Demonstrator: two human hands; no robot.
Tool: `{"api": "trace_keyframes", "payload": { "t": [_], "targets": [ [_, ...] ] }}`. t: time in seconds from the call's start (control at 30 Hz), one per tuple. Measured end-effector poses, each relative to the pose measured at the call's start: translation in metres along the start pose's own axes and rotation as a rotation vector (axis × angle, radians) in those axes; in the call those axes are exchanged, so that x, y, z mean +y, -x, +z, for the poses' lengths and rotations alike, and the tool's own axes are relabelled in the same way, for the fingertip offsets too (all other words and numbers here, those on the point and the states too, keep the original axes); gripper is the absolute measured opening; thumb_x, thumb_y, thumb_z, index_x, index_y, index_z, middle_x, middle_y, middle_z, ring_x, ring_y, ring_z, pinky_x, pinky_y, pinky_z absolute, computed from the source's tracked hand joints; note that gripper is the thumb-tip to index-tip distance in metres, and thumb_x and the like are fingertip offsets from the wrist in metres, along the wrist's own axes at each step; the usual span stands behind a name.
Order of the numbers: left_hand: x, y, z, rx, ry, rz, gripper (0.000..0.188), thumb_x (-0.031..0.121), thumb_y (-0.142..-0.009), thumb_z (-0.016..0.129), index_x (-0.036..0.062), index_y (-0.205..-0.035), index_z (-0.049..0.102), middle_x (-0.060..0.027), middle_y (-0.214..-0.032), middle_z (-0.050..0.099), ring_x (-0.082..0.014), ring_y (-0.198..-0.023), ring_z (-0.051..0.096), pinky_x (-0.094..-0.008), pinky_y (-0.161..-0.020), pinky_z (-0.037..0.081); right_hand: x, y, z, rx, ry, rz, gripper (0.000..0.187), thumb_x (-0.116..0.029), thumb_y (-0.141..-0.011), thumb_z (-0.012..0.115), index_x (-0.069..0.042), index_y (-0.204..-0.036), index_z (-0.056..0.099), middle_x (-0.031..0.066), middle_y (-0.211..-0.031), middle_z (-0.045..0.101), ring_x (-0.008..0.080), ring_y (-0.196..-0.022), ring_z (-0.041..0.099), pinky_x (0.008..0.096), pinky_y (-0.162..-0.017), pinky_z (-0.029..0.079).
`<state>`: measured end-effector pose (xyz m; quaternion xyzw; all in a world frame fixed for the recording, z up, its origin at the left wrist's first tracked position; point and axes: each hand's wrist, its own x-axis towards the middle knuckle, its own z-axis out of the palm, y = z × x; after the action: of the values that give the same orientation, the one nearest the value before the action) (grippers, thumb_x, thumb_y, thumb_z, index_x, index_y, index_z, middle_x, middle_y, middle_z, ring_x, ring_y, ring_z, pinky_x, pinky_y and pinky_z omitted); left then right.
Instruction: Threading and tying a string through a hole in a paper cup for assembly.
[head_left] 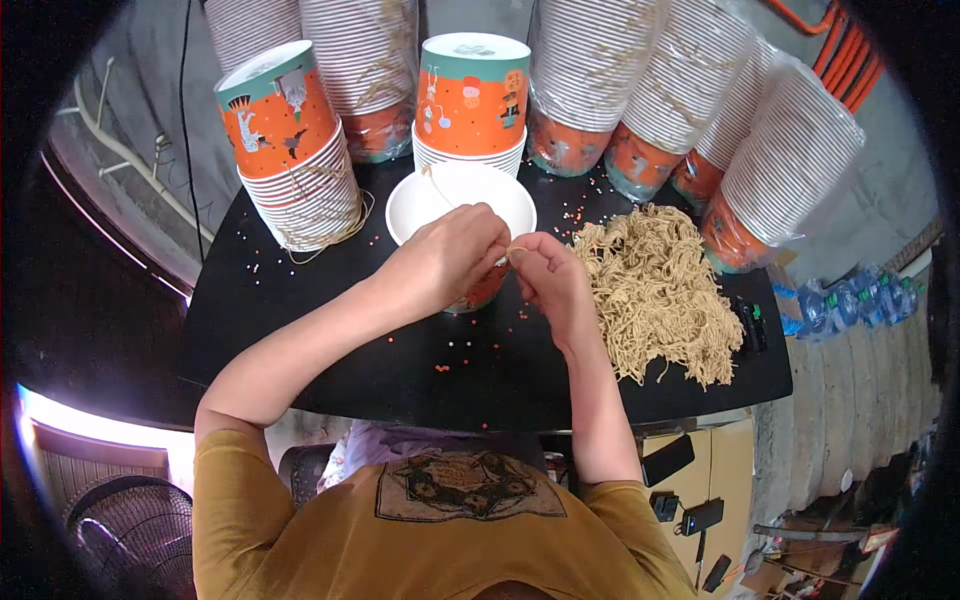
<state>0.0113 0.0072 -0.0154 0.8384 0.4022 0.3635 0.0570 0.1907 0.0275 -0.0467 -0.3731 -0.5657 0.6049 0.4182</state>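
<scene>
A paper bucket (480, 293), white inside and orange outside, stands upright in front of me on the black table. A thin tan cord (438, 188) runs from its far rim across the opening toward my fingers. At the near right rim, my left hand (450, 255) is closed with its fingertips pinched together. What lies between those fingertips is mostly hidden. My right hand (555, 285) pinches a short end of cord right beside them, with thumb and forefinger pressed together. To the right of that hand lies a big heap of tan cords (660, 300).
Behind the bucket stands an upside-down stack of orange and green buckets (470, 105); another stack (285, 150) at left has cords hanging on it. Tall plastic-wrapped stacks (590, 75) line the back. Small red and white beads (452, 344) dot the black table (330, 370).
</scene>
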Motion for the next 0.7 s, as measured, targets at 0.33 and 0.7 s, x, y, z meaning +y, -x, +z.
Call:
{"api": "trace_keyframes", "payload": {
  "t": [0.33, 0.7],
  "targets": [
    [0.001, -0.007, -0.007, -0.068, -0.084, 0.012, 0.01, 0.005, -0.081, 0.061, 0.0016, -0.088, 0.054, -0.0083, -0.08, 0.054, -0.0232, -0.074, 0.056, -0.0324, -0.067, 0.048, -0.006, 0.002, -0.003, 0.001, 0.013, 0.042, 0.014, -0.017, -0.093, 0.06, -0.004, -0.095, 0.067, -0.0063, -0.064, 0.05, 0.0025, -0.055, 0.043, 0.0192, -0.046, 0.029],
    [-0.019, -0.016, -0.013, -0.25, 0.752, -0.627, 0.014, 0.014, -0.089, 0.059, 0.0008, -0.093, 0.06, -0.0011, -0.082, 0.06, -0.0076, -0.074, 0.054, -0.0221, -0.07, 0.046, 0.003, -0.001, 0.0, 0.008, 0.036, -0.066, 0.015, -0.015, -0.095, 0.058, -0.002, -0.096, 0.066, -0.0063, -0.064, 0.05, 0.0025, -0.057, 0.042, 0.0192, -0.051, 0.032]
  ]
}}
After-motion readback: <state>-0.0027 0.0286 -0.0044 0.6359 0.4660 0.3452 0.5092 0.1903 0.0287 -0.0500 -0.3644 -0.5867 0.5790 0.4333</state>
